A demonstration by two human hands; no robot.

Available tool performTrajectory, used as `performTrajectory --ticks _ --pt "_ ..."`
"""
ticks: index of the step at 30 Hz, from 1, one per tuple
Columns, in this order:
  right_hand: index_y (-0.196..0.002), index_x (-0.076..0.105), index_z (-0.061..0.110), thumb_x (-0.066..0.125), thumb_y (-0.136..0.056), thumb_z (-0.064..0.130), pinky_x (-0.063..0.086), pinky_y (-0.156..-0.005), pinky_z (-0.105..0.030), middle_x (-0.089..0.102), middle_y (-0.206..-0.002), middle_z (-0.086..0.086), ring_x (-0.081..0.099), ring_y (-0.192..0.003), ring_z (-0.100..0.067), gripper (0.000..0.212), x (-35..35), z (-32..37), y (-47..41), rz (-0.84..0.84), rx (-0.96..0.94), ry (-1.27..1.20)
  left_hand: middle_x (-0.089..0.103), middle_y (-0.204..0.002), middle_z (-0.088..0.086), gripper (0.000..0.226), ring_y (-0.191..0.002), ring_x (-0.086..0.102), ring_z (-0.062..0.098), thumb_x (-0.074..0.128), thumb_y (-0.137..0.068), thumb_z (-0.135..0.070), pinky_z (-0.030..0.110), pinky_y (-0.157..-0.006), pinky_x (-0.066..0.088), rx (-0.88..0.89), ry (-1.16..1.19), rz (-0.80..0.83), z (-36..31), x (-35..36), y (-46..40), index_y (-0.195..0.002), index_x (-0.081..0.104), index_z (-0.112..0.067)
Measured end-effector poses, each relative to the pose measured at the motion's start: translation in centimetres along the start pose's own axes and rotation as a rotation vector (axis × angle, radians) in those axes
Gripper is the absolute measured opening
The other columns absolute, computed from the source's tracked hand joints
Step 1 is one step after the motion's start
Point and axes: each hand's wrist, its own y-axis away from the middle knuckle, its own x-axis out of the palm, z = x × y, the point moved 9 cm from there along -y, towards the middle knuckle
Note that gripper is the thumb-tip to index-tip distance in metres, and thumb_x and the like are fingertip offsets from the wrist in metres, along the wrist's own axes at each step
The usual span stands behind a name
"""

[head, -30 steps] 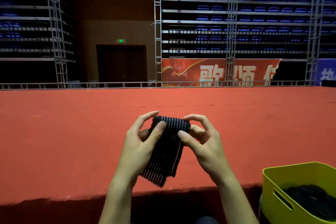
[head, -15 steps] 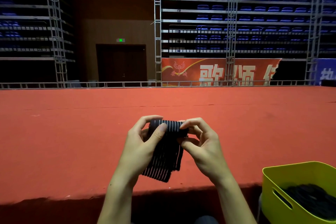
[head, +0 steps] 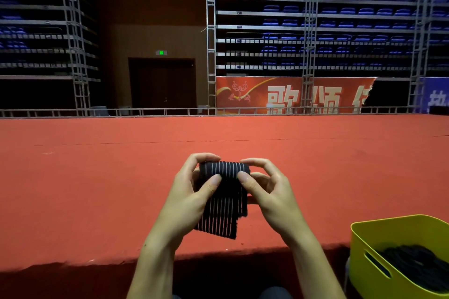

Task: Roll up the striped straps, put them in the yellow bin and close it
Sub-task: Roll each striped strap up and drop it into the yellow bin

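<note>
Both the left hand and right hand pinch the striped strap by its rolled top, keeping the coil tight while its tail hangs free, near the yellow bin.

The scene is dimly lit overall, with the red carpeted stage floor evenly illuminated from above while the tiers of blue seats toward 12 o'clock are left in deep gloom. A dark shadow band is cast below the stage edge toward 6 o'clock, and a small green glowing sign is seen above the dark doorway. Wide-angle bending is noticeable in the grey metal truss columns at 10 and 2 o'clock, where detail is smeared and soft.
</note>
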Motion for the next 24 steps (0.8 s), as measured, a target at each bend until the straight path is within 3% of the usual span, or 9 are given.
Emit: performTrajectory --ticks 5,7,11,15,18,21,24 --pt "-0.128 0.064 0.02 0.078 -0.099 0.018 0.061 -0.092 -0.064 0.078 -0.104 -0.018 0.076 -0.103 -0.041 0.032 -0.2 0.5 0.2 0.011 -0.049 -0.012 0.079 -0.114 0.003 0.03 -0.108 0.078 0.019 0.074 -0.1 -0.022 0.037 -0.087 0.066 -0.039 0.055 -0.067 0.2 -0.4 0.1 -0.126 0.068 -0.038" --pt "-0.125 0.064 0.018 0.077 -0.099 0.006 0.062 -0.088 -0.055 0.078 -0.106 -0.017 0.076 -0.102 -0.037 0.031 -0.3 0.5 0.2 0.004 -0.063 0.002 0.081 -0.111 0.001 0.029 -0.105 0.079 0.021 0.075 -0.098 -0.031 0.043 -0.087 0.067 -0.058 0.068 -0.099 0.3 -0.6 0.1 -0.125 0.068 -0.037" --pt "-0.114 0.065 0.016 0.072 -0.094 -0.012 0.062 -0.078 -0.033 0.076 -0.106 -0.013 0.074 -0.091 -0.021 0.035 -0.5 1.0 0.3 -0.034 -0.105 0.01 0.083 -0.102 0.008 0.028 -0.088 0.08 0.024 0.073 -0.099 -0.039 0.044 -0.073 0.056 -0.087 0.081 -0.142 0.1 -0.8 0.2 -0.125 0.068 -0.033" --pt "-0.102 0.066 0.021 0.07 -0.088 -0.02 0.063 -0.081 -0.041 0.073 -0.108 -0.009 0.071 -0.097 -0.019 0.044 -0.4 1.2 0.3 -0.027 -0.15 0.033 0.082 -0.099 0.015 0.026 -0.076 0.074 0.022 0.074 -0.095 -0.043 0.042 -0.065 0.051 -0.099 0.106 -0.162 0.2 -0.8 0.1 -0.118 0.073 -0.031" --pt "-0.098 0.064 0.02 0.066 -0.086 -0.026 0.06 -0.083 -0.036 0.074 -0.115 -0.006 0.07 -0.1 -0.017 0.048 -0.1 1.1 0.3 -0.007 -0.162 0.022 0.08 -0.101 0.018 0.022 -0.08 0.072 0.025 0.077 -0.094 -0.038 0.049 -0.068 0.049 -0.089 0.146 -0.178 0.2 -0.9 0.2 -0.115 0.075 -0.031" --pt "-0.107 0.063 0.021 0.07 -0.089 -0.015 0.06 -0.088 -0.038 0.075 -0.122 -0.006 0.071 -0.105 -0.021 0.041 -0.2 0.9 0.5 0.01 -0.138 0.012 0.079 -0.103 0.016 0.022 -0.082 0.072 0.023 0.078 -0.095 -0.032 0.05 -0.069 0.051 -0.069 0.139 -0.171 0.1 -1.0 0.2 -0.117 0.075 -0.032" --pt "-0.129 0.06 0.028 0.077 -0.088 0.031 0.063 -0.09 -0.04 0.077 -0.121 -0.004 0.075 -0.109 -0.021 0.044 -0.4 0.0 0.4 0.011 -0.021 -0.016 0.081 -0.106 0.008 0.025 -0.091 0.074 0.018 0.077 -0.097 -0.025 0.048 -0.077 0.057 -0.042 0.107 -0.15 0.0 -1.2 0.3 -0.12 0.073 -0.032"
